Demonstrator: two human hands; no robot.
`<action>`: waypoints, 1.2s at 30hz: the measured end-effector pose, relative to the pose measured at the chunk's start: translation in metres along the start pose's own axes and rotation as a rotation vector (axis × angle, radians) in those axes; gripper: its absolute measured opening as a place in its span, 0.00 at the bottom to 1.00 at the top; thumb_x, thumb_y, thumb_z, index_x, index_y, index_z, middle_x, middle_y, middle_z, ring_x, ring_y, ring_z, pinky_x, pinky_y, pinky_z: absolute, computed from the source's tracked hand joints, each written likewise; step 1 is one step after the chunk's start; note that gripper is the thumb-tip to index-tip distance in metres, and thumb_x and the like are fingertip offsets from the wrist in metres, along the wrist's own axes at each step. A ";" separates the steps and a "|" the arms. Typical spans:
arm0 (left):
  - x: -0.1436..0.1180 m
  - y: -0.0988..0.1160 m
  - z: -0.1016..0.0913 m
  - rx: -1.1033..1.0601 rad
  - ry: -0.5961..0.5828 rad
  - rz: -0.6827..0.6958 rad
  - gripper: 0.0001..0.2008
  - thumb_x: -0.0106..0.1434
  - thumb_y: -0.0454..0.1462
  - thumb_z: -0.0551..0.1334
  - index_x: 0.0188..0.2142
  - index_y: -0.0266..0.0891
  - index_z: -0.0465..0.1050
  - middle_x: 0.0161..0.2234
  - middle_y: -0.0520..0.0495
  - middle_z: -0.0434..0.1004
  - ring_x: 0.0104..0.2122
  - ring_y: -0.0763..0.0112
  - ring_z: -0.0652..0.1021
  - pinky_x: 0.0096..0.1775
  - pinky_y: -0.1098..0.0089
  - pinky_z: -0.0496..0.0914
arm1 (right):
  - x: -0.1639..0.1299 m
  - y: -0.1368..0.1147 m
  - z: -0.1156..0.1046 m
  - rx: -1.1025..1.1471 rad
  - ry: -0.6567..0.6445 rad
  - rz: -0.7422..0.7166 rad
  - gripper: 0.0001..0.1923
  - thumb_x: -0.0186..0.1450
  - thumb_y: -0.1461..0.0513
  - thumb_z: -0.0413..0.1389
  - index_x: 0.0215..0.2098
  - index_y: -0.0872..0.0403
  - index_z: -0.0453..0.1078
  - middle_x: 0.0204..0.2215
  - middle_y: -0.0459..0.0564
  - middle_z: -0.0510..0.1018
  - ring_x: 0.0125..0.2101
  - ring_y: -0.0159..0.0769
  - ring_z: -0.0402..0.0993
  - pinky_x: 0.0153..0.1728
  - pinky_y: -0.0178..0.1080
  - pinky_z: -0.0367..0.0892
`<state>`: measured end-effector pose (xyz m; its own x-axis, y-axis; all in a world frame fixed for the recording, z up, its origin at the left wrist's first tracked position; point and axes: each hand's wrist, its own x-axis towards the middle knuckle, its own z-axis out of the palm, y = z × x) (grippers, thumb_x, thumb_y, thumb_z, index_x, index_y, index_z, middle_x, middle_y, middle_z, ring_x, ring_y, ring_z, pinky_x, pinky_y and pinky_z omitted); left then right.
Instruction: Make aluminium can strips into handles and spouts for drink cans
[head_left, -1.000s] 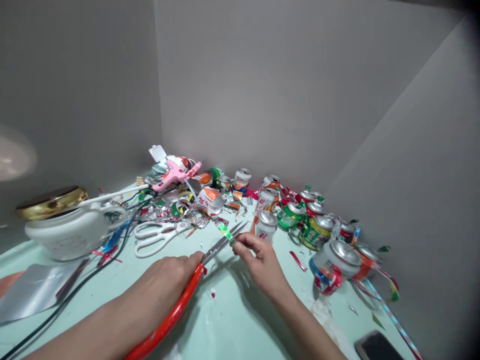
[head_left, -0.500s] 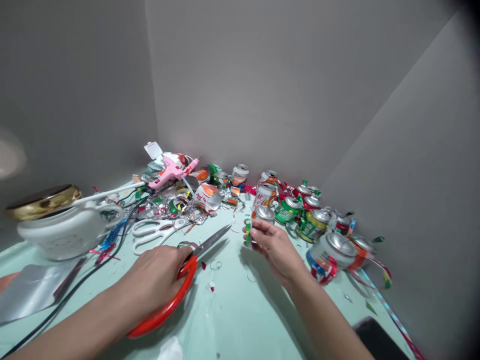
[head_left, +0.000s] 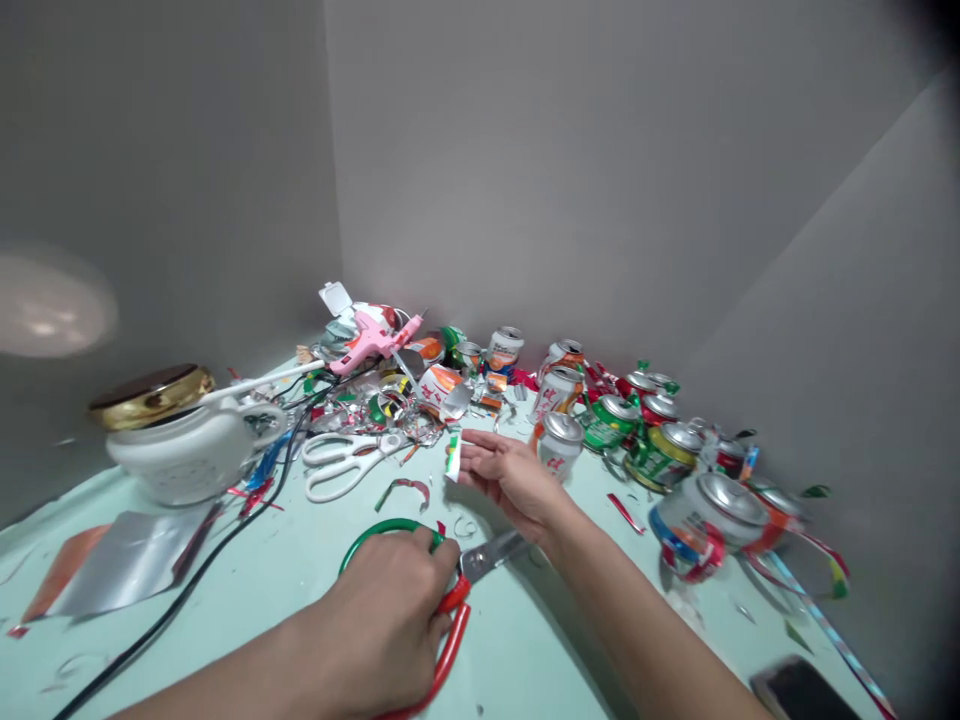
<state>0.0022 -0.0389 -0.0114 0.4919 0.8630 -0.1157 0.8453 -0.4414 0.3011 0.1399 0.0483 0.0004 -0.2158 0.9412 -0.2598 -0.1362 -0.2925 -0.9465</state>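
Red-handled scissors (head_left: 450, 590) lie low on the mint desk (head_left: 225, 580), clutched by the left hand (head_left: 390, 630), blades pointing right. Just beyond, the right hand (head_left: 510, 478) pinches an upright can strip (head_left: 453, 455), nearer the far cans (head_left: 660, 450).

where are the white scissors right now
In the head view, the white scissors lie on the table left of centre, between the white pot and the right hand, just in front of the scrap pile.

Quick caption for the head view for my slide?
Left hand grips red-handled scissors on the table; right hand pinches a small cut strip near cans.
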 end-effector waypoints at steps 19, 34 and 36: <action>0.001 0.002 -0.003 0.033 -0.050 0.075 0.11 0.57 0.38 0.53 0.35 0.36 0.70 0.33 0.37 0.74 0.32 0.53 0.74 0.33 0.55 0.69 | 0.013 0.021 0.005 -1.085 -0.367 -0.457 0.10 0.52 0.72 0.56 0.27 0.53 0.75 0.33 0.48 0.73 0.34 0.34 0.68 0.37 0.36 0.60; 0.038 -0.016 -0.037 -0.963 0.548 -0.140 0.13 0.50 0.38 0.64 0.35 0.36 0.68 0.27 0.50 0.73 0.26 0.70 0.74 0.28 0.70 0.70 | -0.041 0.002 -0.034 -0.255 -0.229 -0.385 0.05 0.51 0.60 0.62 0.25 0.53 0.76 0.35 0.50 0.77 0.36 0.36 0.71 0.36 0.37 0.64; 0.044 -0.011 -0.041 -1.020 0.516 -0.129 0.09 0.50 0.38 0.64 0.29 0.35 0.70 0.22 0.51 0.72 0.21 0.73 0.72 0.25 0.72 0.68 | -0.048 -0.001 -0.035 -0.355 -0.247 -0.432 0.03 0.52 0.62 0.61 0.26 0.52 0.76 0.36 0.50 0.76 0.37 0.36 0.72 0.36 0.37 0.65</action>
<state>0.0062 0.0134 0.0190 0.0711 0.9891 0.1290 0.2047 -0.1410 0.9686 0.1838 0.0098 0.0073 -0.4367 0.8826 0.1738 0.0595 0.2212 -0.9734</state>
